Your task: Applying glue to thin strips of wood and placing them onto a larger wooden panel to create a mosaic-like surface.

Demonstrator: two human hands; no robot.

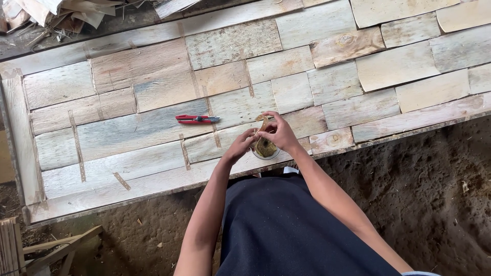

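**Tape roll held at the near edge of a patchwork wood panel**

Tape roll, brownish and small, sits right at the near edge of the big panel made of pale veneer pieces, pretty much in front of the person's body. From the head camera, both hands are bunched over it. Left hand has its fingers curled in, pinching at the roll's side. Right hand is curled too, thumb and fingers pinching a short brown strip that stands up off the roll. Can't tell exactly how tight either pinch is, fingers overlap a lot.

Red utility knife lies flat on the panel, off to the left, well apart from both hands. Thin brown tape strips run over some seams between pieces. Dirt floor below, wood scraps in the top left corner.
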